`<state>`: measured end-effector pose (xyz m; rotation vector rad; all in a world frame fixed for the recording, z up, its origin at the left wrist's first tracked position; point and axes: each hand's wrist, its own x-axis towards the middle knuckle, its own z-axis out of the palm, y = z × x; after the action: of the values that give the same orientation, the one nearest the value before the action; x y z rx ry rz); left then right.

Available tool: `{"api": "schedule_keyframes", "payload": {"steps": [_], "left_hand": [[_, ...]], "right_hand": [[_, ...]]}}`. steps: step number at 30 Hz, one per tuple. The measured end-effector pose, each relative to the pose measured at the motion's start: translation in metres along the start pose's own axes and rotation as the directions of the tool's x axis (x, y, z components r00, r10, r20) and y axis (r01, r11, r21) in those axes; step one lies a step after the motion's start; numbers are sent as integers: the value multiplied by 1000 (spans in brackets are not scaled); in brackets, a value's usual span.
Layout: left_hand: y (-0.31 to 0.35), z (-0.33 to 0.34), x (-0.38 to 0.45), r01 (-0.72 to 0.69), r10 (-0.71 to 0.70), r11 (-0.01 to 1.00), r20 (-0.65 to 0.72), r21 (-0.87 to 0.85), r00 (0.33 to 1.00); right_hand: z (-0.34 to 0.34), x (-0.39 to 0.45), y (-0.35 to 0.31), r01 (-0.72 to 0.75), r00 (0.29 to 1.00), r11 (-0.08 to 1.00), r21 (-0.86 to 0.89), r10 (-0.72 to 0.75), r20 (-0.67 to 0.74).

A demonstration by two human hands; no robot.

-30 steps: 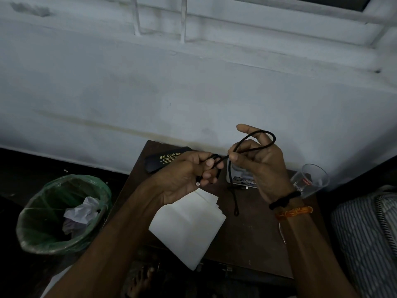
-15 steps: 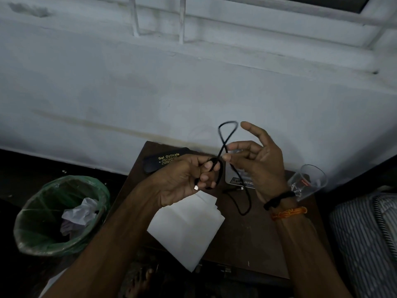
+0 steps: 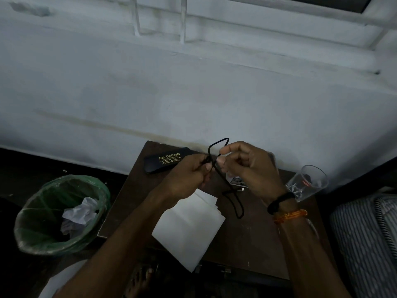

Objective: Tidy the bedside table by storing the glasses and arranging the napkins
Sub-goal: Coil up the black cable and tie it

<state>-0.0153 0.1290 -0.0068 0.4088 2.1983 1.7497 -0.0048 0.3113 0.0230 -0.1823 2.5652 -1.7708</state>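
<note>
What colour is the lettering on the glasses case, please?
Gold, on the black glasses case, seen in the head view.

Since a second ago the black cord (image 3: 217, 166) has been rewound: the wide loop that lay over the right hand (image 3: 251, 168) fingers is now a small upright loop above both hands. A slack length (with its small plug) has dropped toward the table (image 3: 257, 244), and the left hand (image 3: 189, 177) has closed tighter round its bundle.

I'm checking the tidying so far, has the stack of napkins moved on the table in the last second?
No. The napkins lie as before, overhanging the table's near edge, below the glasses case.
</note>
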Motion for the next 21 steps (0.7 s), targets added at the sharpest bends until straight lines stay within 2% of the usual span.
{"api": "schedule_keyframes", "payload": {"steps": [3,5,7,9,12,16,19,21], "left_hand": [[-2,1,2,-24,32,996,-99,81,995],[-3,2,3,-51,72,984,-115,173,991],[-8,2,4,-124,160,939,-88,321,983],[-8,3,2,-179,223,867,-42,465,974],[-7,1,1,-224,247,814,30,537,969],[0,-5,-3,-317,260,866,192,387,946],[15,-8,-8,-273,265,962,236,2,935],[23,-11,-9,-198,258,946,230,-255,938]], "right_hand": [[3,-2,4,-80,989,995,-67,87,116],[5,-4,4,-75,990,997,4,74,121],[6,-4,-1,-35,999,996,84,32,35],[3,-3,-6,48,993,995,88,-38,-108],[-1,-1,-4,163,926,985,-56,-173,-335],[-10,0,11,161,801,937,-309,-307,-514],[-17,2,24,97,755,911,-402,-330,-566],[-19,3,30,61,763,889,-453,-335,-553]]}}
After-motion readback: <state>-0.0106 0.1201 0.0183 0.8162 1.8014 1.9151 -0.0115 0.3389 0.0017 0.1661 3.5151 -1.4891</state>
